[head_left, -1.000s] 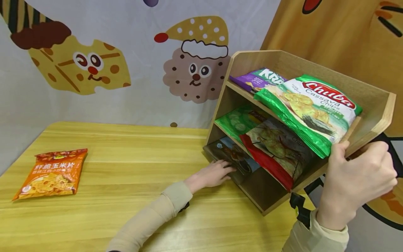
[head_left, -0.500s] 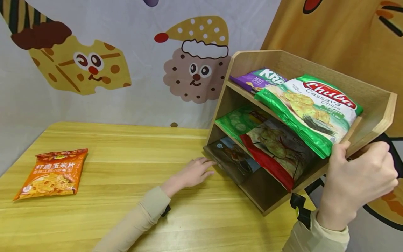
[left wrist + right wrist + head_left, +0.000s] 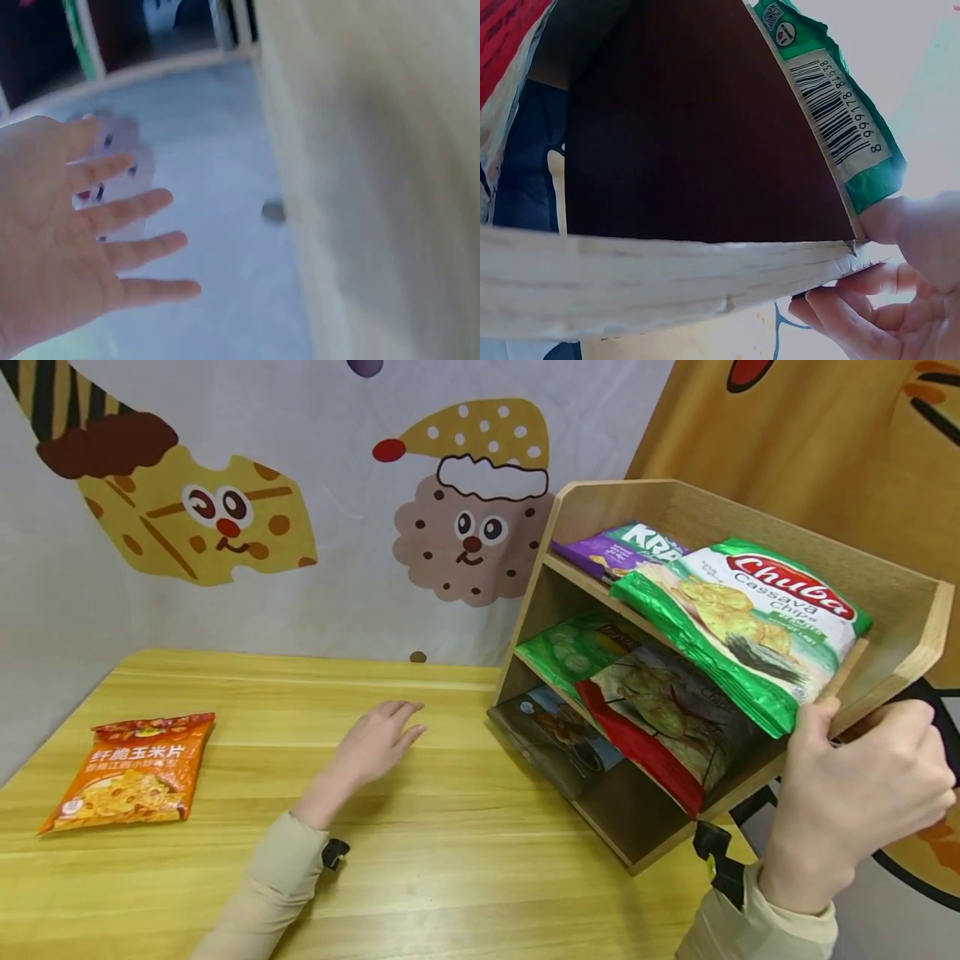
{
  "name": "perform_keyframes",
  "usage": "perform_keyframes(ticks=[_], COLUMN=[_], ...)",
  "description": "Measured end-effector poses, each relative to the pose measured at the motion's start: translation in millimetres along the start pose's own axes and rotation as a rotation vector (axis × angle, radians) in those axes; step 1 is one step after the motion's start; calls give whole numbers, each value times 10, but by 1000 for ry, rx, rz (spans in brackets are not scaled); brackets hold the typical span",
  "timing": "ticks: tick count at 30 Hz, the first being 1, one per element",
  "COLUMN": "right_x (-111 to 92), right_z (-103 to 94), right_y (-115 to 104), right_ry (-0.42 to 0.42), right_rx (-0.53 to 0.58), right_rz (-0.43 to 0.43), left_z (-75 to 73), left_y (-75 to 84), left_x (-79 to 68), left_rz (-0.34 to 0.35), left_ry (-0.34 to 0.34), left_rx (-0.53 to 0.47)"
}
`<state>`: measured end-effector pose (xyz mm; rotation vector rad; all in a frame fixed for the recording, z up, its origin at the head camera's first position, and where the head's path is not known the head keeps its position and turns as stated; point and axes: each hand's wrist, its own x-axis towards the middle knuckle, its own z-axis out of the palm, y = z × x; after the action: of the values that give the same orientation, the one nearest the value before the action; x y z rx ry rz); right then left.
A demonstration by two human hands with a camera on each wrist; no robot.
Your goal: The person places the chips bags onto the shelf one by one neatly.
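Note:
My right hand (image 3: 862,785) grips the right side panel of a small wooden shelf (image 3: 918,631), thumb inside and fingers wrapped outside. Beside that thumb lies a green-and-white bag of cassava chips (image 3: 757,610) on the top tier, overlapping a purple snack bag (image 3: 603,556). On the middle tier are a green bag (image 3: 562,652) and a red-edged chip bag (image 3: 648,718). A dark brown-and-blue bag (image 3: 547,743) lies at the left of the bottom tier. My left hand (image 3: 371,747) is over the table, left of the shelf, holding nothing; its fingers are spread in the left wrist view (image 3: 90,232).
An orange bag of corn chips (image 3: 131,772) lies on the left of the wooden table (image 3: 480,877). Behind the table hangs a cloth backdrop (image 3: 322,610) with cartoon cheese and cookie prints. The shelf stands angled at the table's right side.
My left hand has drawn away from the dark bag on the bottom tier, moving left across the table. The right hand keeps its grip, and the bags stay put.

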<state>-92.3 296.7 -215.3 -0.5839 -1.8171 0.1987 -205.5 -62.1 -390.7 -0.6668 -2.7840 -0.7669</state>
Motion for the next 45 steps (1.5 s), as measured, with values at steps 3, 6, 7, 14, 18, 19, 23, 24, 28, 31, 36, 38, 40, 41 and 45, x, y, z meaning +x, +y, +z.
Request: perform_keyframes(ticks=[3, 6, 7, 14, 18, 19, 23, 24, 28, 31, 36, 38, 40, 41, 45], right_x=[-2, -2, -1, 2, 3, 3, 1, 1, 1, 2, 5, 4, 4, 4, 4], right_z=[-1, -1, -2, -11, -16, -17, -20, -21, -23, -25, -33, -34, -34, -33, -29], right_y=[6, 10, 10, 8, 0, -1, -3, -3, -1, 0, 0, 0, -1, -1, -3], right_ry=[0, -1, -1, -8, -16, -18, -25, -27, -24, -22, -27, -29, -29, -29, -25], right_rx=[-2, -6, -7, -11, -12, -12, -16, -16, -12, -9, -8, -8, -11, -12, -15], right_rz=[-11, -28, -32, -31, -28, -29, -36, -34, -25, -21, -22, -23, -26, -28, -34], left_z=[-208, -410, -469, -717, -805, -831, -906, -923, -944, -924, -891, -894, -889, -881, -830], left_y=[-140, -282, -328, -705, -929, -983, -1163, -1191, -1274, -1322, -1375, -1371, -1351, -1340, -1287], left_x=[-79, -187, -228, -485, -615, -652, -786, -813, -862, -866, -862, -856, -848, -842, -808], left_rz=[-118, -257, -306, -604, -735, -764, -888, -920, -1036, -1058, -1000, -971, -948, -933, -883], left_ry=[3, -26, -46, -231, -263, -264, -267, -279, -333, -329, -304, -307, -303, -296, -281], left_rx=[33, 61, 70, 135, 128, 121, 97, 85, 29, 23, 73, 90, 95, 100, 97])
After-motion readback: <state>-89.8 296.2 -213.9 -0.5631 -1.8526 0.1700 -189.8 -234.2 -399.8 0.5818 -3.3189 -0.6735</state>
